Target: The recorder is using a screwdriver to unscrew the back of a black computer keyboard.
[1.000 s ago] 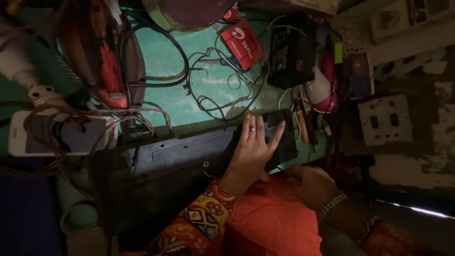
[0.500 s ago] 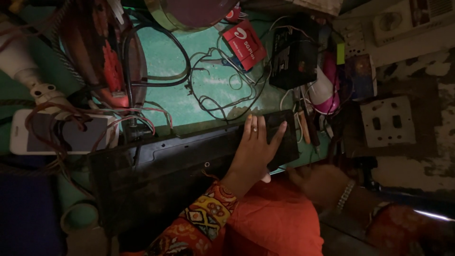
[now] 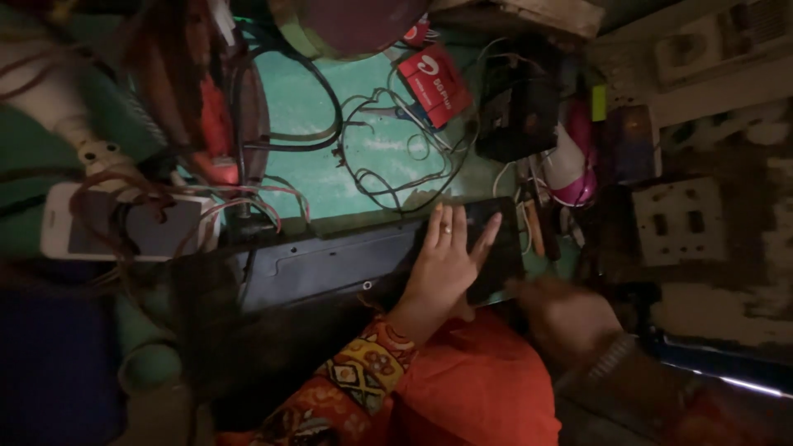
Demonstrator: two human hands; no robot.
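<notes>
Head view: my left hand lies flat, fingers spread, on the long black panel across the worktop. Looks stiff, thin; grip its long edges. Right hand blurred, cannot tell.

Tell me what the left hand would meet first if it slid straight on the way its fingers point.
The left hand lies flat on the black panel, fingers pointing up-frame. Straight ahead, it would probably meet the tangled black wires on the green table first.

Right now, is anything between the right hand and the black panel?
Nothing visible. The right hand, blurred, sits at the black panel's right end, apparently touching its corner. The left hand lies flat on the panel beside it, not between them.
</notes>
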